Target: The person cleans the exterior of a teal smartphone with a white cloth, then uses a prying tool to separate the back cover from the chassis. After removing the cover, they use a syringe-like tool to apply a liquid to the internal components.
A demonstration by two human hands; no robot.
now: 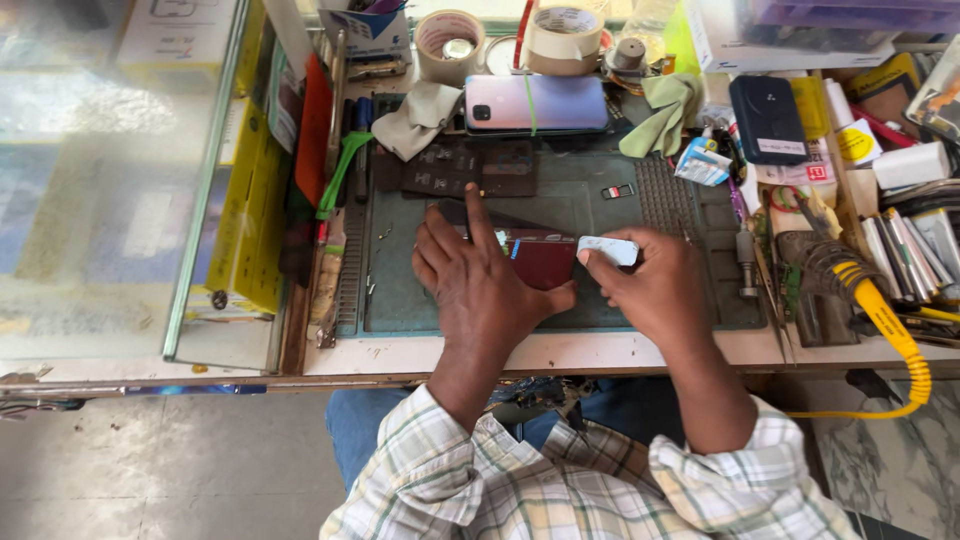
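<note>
Pressing down on a dark red phone, our left hand lies flat with fingers spread across its left part, holding it on the green work mat of the desk. Our right hand sits just beside, its fingers pinched shut on a small white card that rests over the phone's upper right corner. Farther back on the mat lie dark flat parts. Beyond them a pale purple phone lies between two cloths, with rolls of tape behind. A yellow cable curls at our right.
</note>
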